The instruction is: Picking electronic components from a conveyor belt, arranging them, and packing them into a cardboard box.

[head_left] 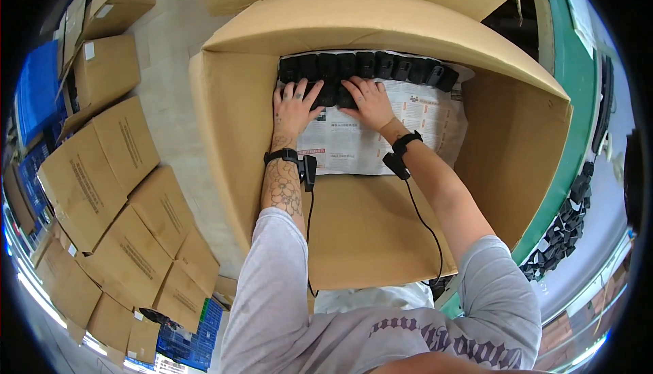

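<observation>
We saw the nearer black blocks (328,93) inside a large open cardboard carton (235,95), just in front of a far row of black blocks (365,64) that ran left to right along the carton's far wall. The block between the two hands had its long axis running away from the person, toward that wall; we could not tell which end was its front. Most of the far row pointed the same way, though the rightmost block slanted. We saw the left hand (294,107) spread wide over the left of the nearer blocks, and the right hand (368,102) curved more narrowly against the right one; we could not tell whether either gripped. Printed newspaper (348,146) covered part of the carton's floor. We noticed a black strap (407,144) on each wrist, with a small box and a cable. Outside, closed cartons (129,255) stood stacked at the left, and black pieces (571,217) lay heaped at the right.
</observation>
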The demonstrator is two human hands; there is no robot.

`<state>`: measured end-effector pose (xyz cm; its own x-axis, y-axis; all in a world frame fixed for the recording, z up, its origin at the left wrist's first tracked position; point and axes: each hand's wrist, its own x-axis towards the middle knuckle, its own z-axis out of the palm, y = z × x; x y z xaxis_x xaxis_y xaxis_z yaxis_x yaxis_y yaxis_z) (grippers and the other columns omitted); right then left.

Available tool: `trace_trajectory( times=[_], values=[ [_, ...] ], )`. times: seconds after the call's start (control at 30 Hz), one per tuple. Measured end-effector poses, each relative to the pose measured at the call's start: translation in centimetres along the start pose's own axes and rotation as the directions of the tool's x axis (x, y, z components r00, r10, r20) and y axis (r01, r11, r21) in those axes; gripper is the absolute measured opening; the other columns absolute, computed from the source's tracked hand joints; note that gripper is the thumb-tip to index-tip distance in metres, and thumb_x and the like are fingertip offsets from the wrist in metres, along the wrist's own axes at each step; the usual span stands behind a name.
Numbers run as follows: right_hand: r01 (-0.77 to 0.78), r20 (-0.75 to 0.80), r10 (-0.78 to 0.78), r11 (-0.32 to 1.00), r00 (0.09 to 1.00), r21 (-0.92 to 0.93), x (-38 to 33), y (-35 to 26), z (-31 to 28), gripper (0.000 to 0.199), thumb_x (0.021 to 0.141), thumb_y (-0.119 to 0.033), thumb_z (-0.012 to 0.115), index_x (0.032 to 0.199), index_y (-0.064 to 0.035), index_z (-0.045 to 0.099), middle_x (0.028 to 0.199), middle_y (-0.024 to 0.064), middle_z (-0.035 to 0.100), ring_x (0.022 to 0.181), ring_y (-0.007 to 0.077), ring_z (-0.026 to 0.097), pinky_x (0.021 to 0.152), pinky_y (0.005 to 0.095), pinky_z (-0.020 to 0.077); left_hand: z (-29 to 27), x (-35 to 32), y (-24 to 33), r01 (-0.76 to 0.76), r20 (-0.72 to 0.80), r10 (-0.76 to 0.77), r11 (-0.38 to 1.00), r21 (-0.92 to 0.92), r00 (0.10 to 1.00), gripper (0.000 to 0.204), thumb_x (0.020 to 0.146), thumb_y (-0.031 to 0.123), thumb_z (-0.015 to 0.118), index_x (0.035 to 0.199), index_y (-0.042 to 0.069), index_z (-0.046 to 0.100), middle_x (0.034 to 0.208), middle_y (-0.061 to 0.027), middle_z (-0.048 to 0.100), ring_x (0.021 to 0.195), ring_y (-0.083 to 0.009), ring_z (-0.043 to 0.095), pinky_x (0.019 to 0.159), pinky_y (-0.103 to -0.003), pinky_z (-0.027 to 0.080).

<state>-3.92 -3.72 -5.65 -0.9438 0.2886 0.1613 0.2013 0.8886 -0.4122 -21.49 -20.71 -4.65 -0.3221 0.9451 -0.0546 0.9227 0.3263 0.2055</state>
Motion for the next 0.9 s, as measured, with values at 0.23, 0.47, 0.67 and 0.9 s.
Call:
trace_trajectory(
  times=[0.23,0.47,0.67,0.9],
  values=[
    [-0.04,-0.045,0.041,0.999,0.998,0.022,0.6,-0.2,-1.3,0.081,0.073,-0.041,0.078,0.141,-0.0109,0.046,0.131,0.0116,0.051,0.114,0.0312,0.05,0.096,0.0456,0.0396,-0.3,0.3,0.4,-0.002,-0.036,0.006,0.995,0.102,0.999,0.072,0.077,0.044,0.076,0.143,0.035,0.049,0.137,-0.0064,0.05,0.123,-0.0294,0.045,0.111,-0.054,0.032],
    [-0.434,-0.032,0.445,0.885,0.895,0.169,-1.9,-2.5,-2.3,0.079,0.075,-0.028,0.079,0.142,-0.0075,0.043,0.131,0.0184,0.05,0.118,0.0374,0.05,0.098,0.0475,0.0425,-2.0,-0.7,1.4,0.122,-0.116,-0.132,0.988,-0.095,0.984,0.079,0.08,0.031,0.076,0.15,0.017,0.039,0.148,-0.0119,0.041,0.134,-0.0342,0.038,0.116,-0.053,0.028],
    [-0.47,-0.087,0.564,0.755,0.821,0.458,-1.3,-3.0,-1.0,0.071,0.075,-0.012,0.078,0.138,-0.0061,0.045,0.122,0.0231,0.05,0.109,0.0435,0.053,0.093,0.0475,0.048,0.0,-3.1,6.7,0.637,-0.092,-0.712,0.672,-0.377,0.696,0.068,0.087,0.008,0.057,0.147,-0.01,0.03,0.148,-0.0299,0.037,0.136,-0.0445,0.036,0.116,-0.049,0.028],
    [-0.67,0.052,0.688,0.683,0.724,0.29,-0.1,-3.2,-1.8,0.071,0.074,-0.011,0.08,0.136,-0.0064,0.046,0.118,0.0227,0.05,0.107,0.0443,0.056,0.091,0.047,0.0499,0.3,-0.9,3.3,0.568,-0.052,-0.759,0.529,-0.63,0.649,0.058,0.087,0.002,0.049,0.143,-0.012,0.038,0.141,-0.0345,0.045,0.132,-0.0464,0.043,0.113,-0.043,0.033]
  ],
)
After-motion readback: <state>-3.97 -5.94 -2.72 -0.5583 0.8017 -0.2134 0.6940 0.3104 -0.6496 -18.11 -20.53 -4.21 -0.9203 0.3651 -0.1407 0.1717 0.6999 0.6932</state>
